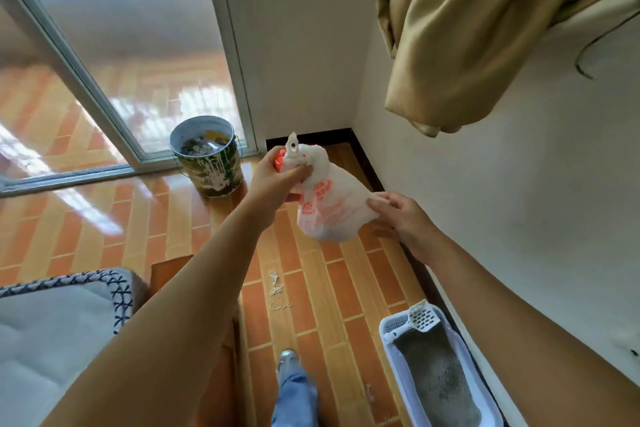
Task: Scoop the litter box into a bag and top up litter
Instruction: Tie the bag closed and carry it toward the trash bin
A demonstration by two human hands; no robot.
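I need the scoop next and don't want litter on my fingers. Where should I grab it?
Take the scoop by its handle, coming from above. It lies across the far end of the litter box, the slotted head propped up on the rim and the handle running down to the litter's edge.

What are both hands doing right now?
Left hand: closed, gripping the plastic bag by its neck.
Right hand: open, fingers touching the bag's side.

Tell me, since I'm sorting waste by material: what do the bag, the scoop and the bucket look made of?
Bag: thin, translucent white plastic film with red print; it crumples and bunches in the left hand.
Scoop: rigid white plastic, seemingly moulded, with slots.
Bucket: probably metal, with a shiny rim and wire handle, streaked with white paint.
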